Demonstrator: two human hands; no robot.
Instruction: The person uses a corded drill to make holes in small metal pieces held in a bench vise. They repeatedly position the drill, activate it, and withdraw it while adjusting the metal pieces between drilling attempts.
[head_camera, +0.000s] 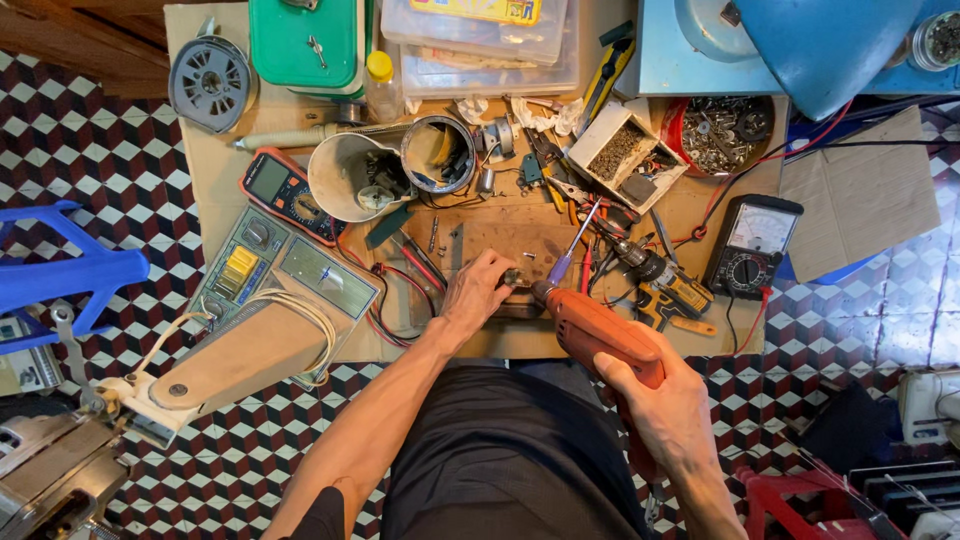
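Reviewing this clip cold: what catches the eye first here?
The orange electric drill at centre, gripped by the right hand, with the left hand at its chuck end over a wooden board. Around them, a cluttered cardboard work surface: an orange multimeter at left, a black analogue meter at right.

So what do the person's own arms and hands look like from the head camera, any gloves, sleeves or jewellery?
Both hands are bare: the left hand and the right hand show no gloves, and I see no rings or watch. Both forearms are uncovered down to the wrists. Only a dark sleeve edge shows near the left upper arm at the frame's bottom. No markings or bandages are visible.
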